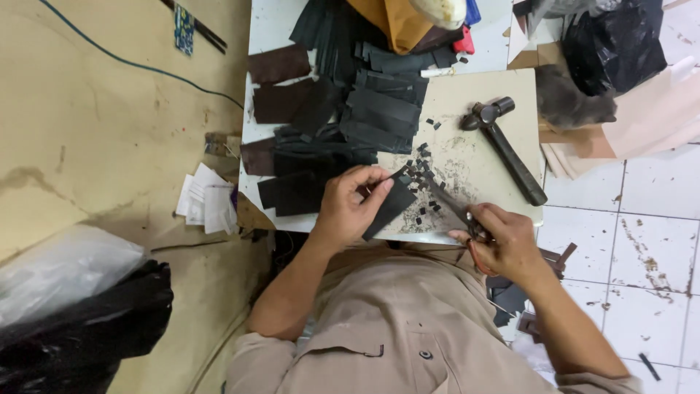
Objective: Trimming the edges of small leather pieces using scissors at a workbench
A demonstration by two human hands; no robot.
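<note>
The left hand (pixel 348 204) reaches in from the bent forearm below, fingers and thumb pinched together on a dark leather piece (pixel 390 208), which tilts out past its fingertips above the near edge of the counter (pixel 467 157). The right hand (pixel 503 237) sits just beside it, wrist cocked inward, curled shut around the handles of scissors (pixel 456 211) whose blades point toward the leather piece. Small black offcuts (pixel 423 186) lie scattered between and beyond both hands. Farther out from the right hand rests a hammer (pixel 507 146); beyond the left hand lies a stack of dark leather strips (pixel 343 117).
</note>
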